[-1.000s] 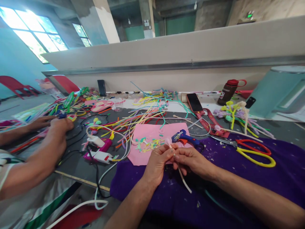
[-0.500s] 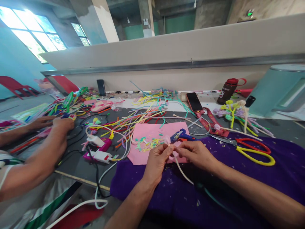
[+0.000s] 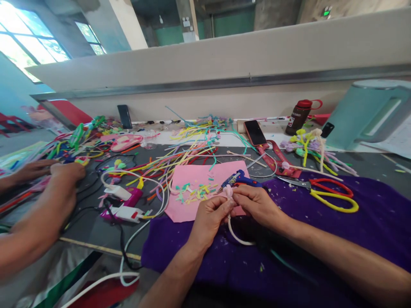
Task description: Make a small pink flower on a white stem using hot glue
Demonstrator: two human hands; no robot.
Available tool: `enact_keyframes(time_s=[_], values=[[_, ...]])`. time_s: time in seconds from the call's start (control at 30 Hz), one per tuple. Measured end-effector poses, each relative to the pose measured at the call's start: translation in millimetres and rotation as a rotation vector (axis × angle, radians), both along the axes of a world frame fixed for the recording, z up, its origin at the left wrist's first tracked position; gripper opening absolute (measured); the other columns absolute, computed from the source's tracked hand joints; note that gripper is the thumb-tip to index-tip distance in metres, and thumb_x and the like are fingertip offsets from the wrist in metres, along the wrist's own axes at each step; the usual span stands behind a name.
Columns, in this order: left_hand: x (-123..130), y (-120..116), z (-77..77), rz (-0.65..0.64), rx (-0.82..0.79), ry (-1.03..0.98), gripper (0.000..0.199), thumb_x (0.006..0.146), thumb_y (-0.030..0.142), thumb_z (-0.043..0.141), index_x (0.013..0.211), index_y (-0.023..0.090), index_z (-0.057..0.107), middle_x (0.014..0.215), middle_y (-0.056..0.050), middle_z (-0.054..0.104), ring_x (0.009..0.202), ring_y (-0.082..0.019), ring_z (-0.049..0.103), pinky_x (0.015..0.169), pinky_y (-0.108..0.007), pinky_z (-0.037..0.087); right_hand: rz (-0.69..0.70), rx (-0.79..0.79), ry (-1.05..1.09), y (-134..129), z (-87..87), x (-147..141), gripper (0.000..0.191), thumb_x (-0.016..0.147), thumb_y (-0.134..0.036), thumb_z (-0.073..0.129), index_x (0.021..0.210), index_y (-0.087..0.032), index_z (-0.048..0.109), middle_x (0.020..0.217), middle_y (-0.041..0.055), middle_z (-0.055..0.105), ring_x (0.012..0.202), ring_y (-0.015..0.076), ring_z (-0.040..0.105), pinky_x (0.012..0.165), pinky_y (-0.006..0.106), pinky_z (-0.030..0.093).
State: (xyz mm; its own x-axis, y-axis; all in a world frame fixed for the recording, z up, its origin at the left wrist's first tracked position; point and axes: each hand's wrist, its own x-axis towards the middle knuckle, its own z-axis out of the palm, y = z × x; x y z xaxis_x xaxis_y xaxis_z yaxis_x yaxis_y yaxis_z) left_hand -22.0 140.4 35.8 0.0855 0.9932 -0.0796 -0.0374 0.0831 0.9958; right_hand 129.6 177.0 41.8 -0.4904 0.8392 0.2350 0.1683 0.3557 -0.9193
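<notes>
Between my two hands is a small pale pink pipe-cleaner flower [image 3: 228, 192] with a long white stem [image 3: 236, 237] curving down below it. My left hand [image 3: 212, 214] pinches it from the left, and the fingertips of my right hand [image 3: 253, 203] close on it from the right. Just behind the flower lies a blue glue gun [image 3: 239, 179] on a pink sheet [image 3: 192, 173]. Scattered over that sheet are short yellow, green and white snippets [image 3: 201, 191]. Purple cloth [image 3: 180, 244] spreads under my forearms.
Scissors [image 3: 334, 194] with red and yellow handles lie at right, near finished flowers [image 3: 305, 145]. A phone [image 3: 256, 133], bottle [image 3: 298, 117] and kettle [image 3: 359, 115] stand behind. Loose pipe cleaners [image 3: 189, 156] and a magenta power strip [image 3: 133, 197] lie left, beside another person's arms [image 3: 54, 201].
The flower has tipped more upright between my fingers, and its stem hangs in a rounder curve. The whole view has shifted slightly, so the table things appear further left.
</notes>
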Motion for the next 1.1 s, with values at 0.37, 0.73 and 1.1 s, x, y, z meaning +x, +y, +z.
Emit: enact_keyframes(time_s=[0.37, 0.73, 1.1], values=[[-1, 2, -1.9, -0.021, -0.062, -0.05, 0.031, 0.07, 0.04, 0.067, 0.056, 0.012, 0.062, 0.05, -0.001, 0.056, 0.042, -0.006, 0.04, 0.043, -0.019, 0.028, 0.053, 0.111, -0.066, 0, 0.6, 3, 0.026, 0.088, -0.02, 0.041, 0.07, -0.018, 0.06, 0.081, 0.0032, 0.06, 0.076, 0.0146, 0.053, 0.07, 0.025, 0.04], [-4, 2, 0.3, -0.001, -0.072, -0.1, 0.026, 0.068, 0.036, 0.069, 0.058, 0.013, 0.062, 0.052, 0.0, 0.06, 0.041, -0.005, 0.04, 0.043, -0.018, 0.027, 0.098, 0.342, -0.288, 1, 8.6, 10, 0.024, 0.088, -0.017, 0.041, 0.074, -0.016, 0.06, 0.071, 0.0028, 0.058, 0.064, 0.0122, 0.051, 0.062, 0.023, 0.037], [-12, 7, -0.6, 0.102, -0.165, -0.23, 0.029, 0.058, 0.031, 0.076, 0.054, 0.014, 0.053, 0.047, 0.002, 0.058, 0.033, -0.002, 0.039, 0.034, -0.015, 0.025, 0.175, -0.14, -0.174, -1, 5.7, 8, 0.032, 0.086, -0.035, 0.047, 0.063, -0.016, 0.06, 0.052, -0.001, 0.053, 0.042, 0.0089, 0.046, 0.041, 0.021, 0.033]])
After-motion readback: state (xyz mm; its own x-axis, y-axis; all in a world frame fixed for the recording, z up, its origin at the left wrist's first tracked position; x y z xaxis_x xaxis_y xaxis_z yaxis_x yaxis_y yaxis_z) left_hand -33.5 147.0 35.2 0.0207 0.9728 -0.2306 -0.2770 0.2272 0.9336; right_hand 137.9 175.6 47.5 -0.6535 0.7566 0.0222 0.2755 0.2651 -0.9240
